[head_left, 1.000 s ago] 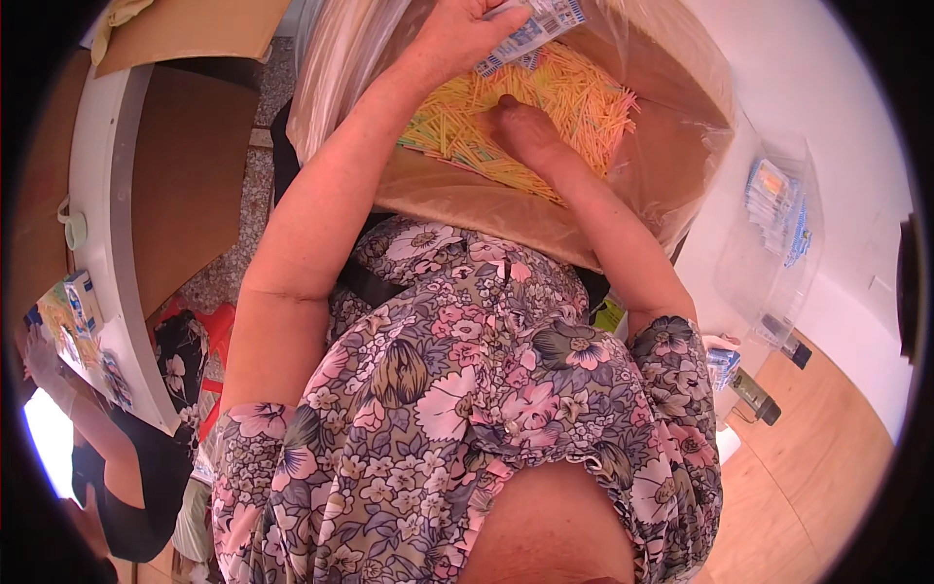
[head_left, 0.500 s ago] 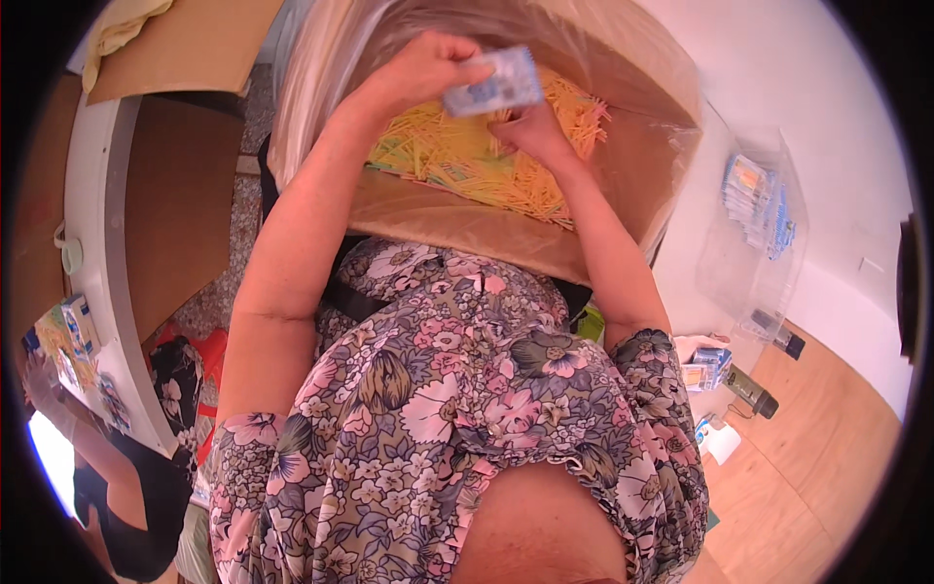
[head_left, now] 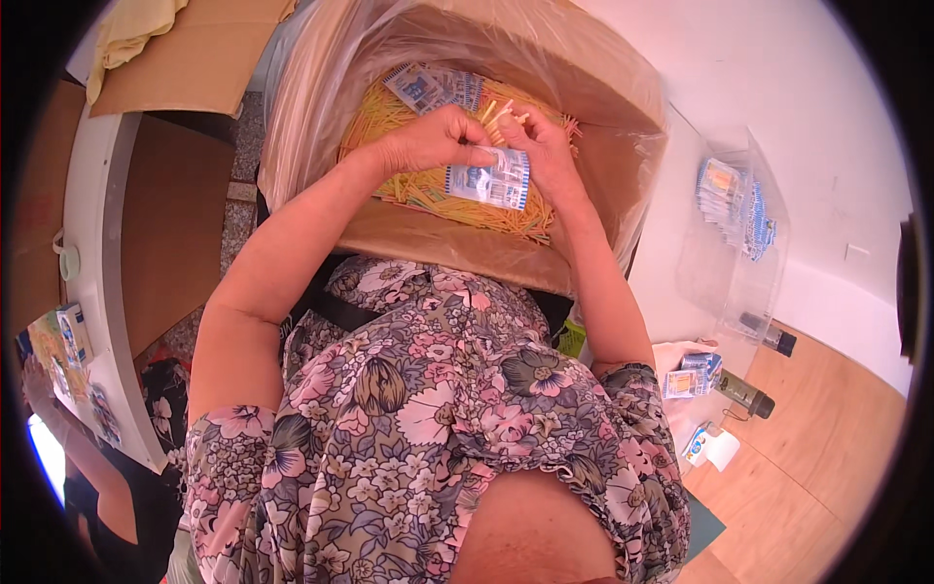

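Small blue-and-white printed packet (head_left: pixel 489 182) sits between both hands, held over the open cardboard box (head_left: pixel 584 78) near the middle of the head view. Left hand (head_left: pixel 433 141) comes in from the lower left, its fingers (head_left: pixel 477 154) curled together and pinched on the packet's upper left edge. Right hand (head_left: pixel 540 146) meets it from the right; its fingers are closed round a small bunch of pale yellow sticks (head_left: pixel 501 112) whose ends poke up just above the packet, and they also touch the packet's right edge. Below the hands, the box is lined with a clear plastic bag (head_left: pixel 311 97) and holds a heap of thin yellow sticks (head_left: pixel 389 117). More printed packets (head_left: pixel 428 86) lie on that heap, just beyond the left hand.

Right of the box, on the white surface (head_left: pixel 681 243), a clear plastic bag with filled packets (head_left: pixel 735 200) stands well apart from the hands. Nearer the lower right lie a few loose packets (head_left: pixel 691 375) and a dark green bottle (head_left: pixel 744 394), partly on a wooden floor (head_left: pixel 827 467). At the far left edge, another person's arm (head_left: pixel 68 438) shows beside a white surface edge (head_left: pixel 97 243).
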{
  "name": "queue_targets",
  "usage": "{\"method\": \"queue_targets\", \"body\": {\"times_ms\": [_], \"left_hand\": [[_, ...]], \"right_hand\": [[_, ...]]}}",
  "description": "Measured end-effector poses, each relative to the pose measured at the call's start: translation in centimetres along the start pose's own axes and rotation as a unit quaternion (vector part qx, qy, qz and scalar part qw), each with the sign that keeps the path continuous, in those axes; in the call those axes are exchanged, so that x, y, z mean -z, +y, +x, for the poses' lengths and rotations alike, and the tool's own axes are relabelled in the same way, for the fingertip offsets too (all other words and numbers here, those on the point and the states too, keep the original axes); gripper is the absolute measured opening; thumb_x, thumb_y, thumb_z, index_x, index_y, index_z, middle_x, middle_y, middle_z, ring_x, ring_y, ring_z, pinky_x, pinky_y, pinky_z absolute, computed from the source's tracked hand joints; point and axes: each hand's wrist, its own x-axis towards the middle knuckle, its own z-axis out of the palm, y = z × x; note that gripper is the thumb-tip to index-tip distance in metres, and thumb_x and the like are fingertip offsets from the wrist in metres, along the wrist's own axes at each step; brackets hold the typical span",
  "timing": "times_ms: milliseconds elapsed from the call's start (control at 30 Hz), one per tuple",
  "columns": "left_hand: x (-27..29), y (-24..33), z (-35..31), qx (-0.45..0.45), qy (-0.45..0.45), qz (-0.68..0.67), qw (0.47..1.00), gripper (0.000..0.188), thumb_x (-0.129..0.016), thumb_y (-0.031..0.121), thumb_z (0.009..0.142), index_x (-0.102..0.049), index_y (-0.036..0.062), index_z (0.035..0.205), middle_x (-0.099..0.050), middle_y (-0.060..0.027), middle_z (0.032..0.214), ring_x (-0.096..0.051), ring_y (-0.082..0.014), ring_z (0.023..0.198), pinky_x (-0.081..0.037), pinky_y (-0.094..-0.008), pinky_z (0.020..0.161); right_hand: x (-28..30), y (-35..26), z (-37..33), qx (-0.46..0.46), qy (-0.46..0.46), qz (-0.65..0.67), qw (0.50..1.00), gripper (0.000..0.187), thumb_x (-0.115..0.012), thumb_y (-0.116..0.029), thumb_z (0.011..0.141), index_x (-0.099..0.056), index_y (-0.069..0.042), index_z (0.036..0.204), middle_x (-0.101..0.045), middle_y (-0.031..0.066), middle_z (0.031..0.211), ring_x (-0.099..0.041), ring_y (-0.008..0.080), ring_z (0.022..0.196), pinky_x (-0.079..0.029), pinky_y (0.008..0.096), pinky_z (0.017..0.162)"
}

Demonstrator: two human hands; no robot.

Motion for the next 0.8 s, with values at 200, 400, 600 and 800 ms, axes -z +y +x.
{"method": "queue_targets", "body": {"times_ms": [200, 400, 600, 800], "left_hand": [[-1.0, -1.0, 0.3, -0.018, -0.002, 0.180, 0.984, 0.014, -0.065, 0.013, 0.082, -0.065, -0.0016, 0.084, -0.060, -0.0064, 0.072, -0.054, -0.0126, 0.068, -0.045, -0.0278, 0.064], [-1.0, -1.4, 0.7, -0.081, 0.034, 0.127, 0.988, 0.011, -0.064, 0.009, 0.081, -0.065, -0.0017, 0.083, -0.059, -0.0053, 0.085, -0.055, -0.0123, 0.079, -0.044, -0.0263, 0.071], [0.2, -1.1, 0.3, -0.028, 0.083, -0.016, 0.996, 0.006, -0.067, 0.005, 0.078, -0.067, 0.0000, 0.081, -0.058, -0.0035, 0.091, -0.053, -0.0107, 0.087, -0.043, -0.0248, 0.078], [0.0, -0.7, 0.4, -0.045, 0.100, -0.068, 0.992, 0.008, -0.070, 0.005, 0.074, -0.069, 0.0018, 0.082, -0.061, -0.0031, 0.091, -0.055, -0.0124, 0.088, -0.041, -0.0262, 0.082]], "right_hand": [[-2.9, -2.0, 0.1, 0.062, 0.110, -0.293, 0.948, 0.028, -0.066, -0.028, 0.080, -0.059, -0.001, 0.081, -0.058, 0.0102, 0.063, -0.053, 0.0163, 0.057, -0.042, 0.0299, 0.054], [0.2, 0.5, 0.0, 0.052, 0.160, -0.173, 0.970, 0.022, -0.061, -0.021, 0.078, -0.057, -0.001, 0.070, -0.057, 0.0210, 0.064, -0.057, 0.0336, 0.058, -0.044, 0.0385, 0.053], [0.5, 0.8, -6.1, -0.008, -0.134, -0.450, 0.883, 0.012, -0.061, -0.011, 0.076, -0.059, 0.000, 0.074, -0.058, 0.0087, 0.060, -0.059, 0.0125, 0.061, -0.043, 0.0302, 0.052], [2.4, -5.4, -5.8, -0.104, 0.051, -0.011, 0.993, 0.017, -0.064, -0.016, 0.082, -0.057, -0.005, 0.071, -0.059, 0.0045, 0.059, -0.055, 0.0089, 0.048, -0.035, 0.0227, 0.039]]}}
